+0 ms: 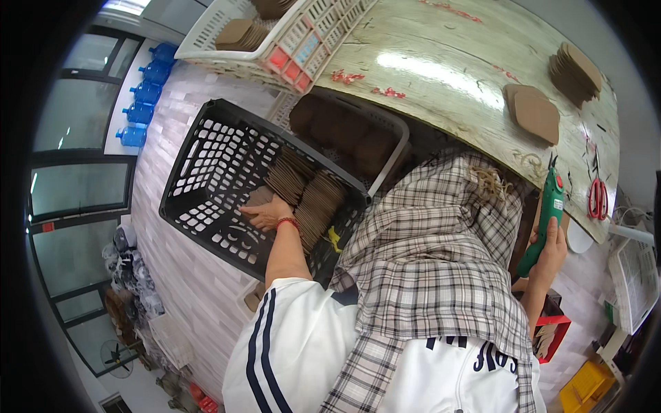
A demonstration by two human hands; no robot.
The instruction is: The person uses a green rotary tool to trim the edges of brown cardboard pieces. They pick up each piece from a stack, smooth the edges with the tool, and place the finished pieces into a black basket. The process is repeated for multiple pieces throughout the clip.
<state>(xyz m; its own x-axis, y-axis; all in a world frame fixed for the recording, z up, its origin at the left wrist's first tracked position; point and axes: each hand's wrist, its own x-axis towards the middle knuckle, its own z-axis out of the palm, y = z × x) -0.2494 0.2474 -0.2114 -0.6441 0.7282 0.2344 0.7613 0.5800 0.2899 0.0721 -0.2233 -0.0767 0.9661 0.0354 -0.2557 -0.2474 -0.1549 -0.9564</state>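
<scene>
At the nine o'clock side of the view, brown flat pieces [321, 206] stood packed on edge in two rows inside a black crate [184, 206], their lower parts hidden by neighbours and by the arm. Against them, the left hand [267, 214] reached in with fingers partly spread over a loose brown piece [260, 197]; whether it gripped or merely touched that piece could not be told, since the palm faced away. Toward half past three, the right hand [553, 255] was closed round a green handheld tool [549, 206], which pointed its dark narrow tip toward twelve; the fingers wrapping its far side were mostly covered. Near the crate's five o'clock end, a yellow strip [334, 239] showed, its nature unclear. At twelve, a second basket [394, 155] of brown pieces sat partly under the table [427, 69], its contents dim in shadow. Around eleven, a white basket [303, 58] was cut off by the upper edge. At two o'clock, two brown stacks [533, 113] lay on the tabletop, and at three, red-handled scissors [597, 199]. Toward four, a red box [554, 337] was half hidden behind the right forearm and clothing.
</scene>
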